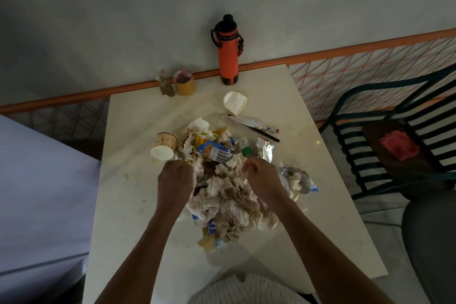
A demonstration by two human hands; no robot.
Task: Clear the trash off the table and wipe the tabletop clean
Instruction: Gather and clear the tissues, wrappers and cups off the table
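Note:
A heap of crumpled, stained tissues [229, 195] mixed with wrappers lies in the middle of the cream table [308, 131]. My left hand [175, 175] is curled at the heap's left edge, gripping tissue. On the right side of the heap, my right hand [261, 173] is curled too, pinching tissue. A paper cup [164, 145] lies on its side just beyond my left hand. A blue snack wrapper [214, 152], a green-white sachet [244, 147] and a foil wrapper [265, 149] sit beyond the hands. Farther back lie a crushed white cup [235, 102], a long foil wrapper [251, 124] and a black straw [266, 134].
An orange bottle [228, 52], a brown tape roll [185, 82] and a small figure [165, 86] stand at the table's far edge by the wall. A dark slatted chair [394, 136] holding a pink cloth [398, 147] is on the right. A pale blue surface [37, 192] borders the left.

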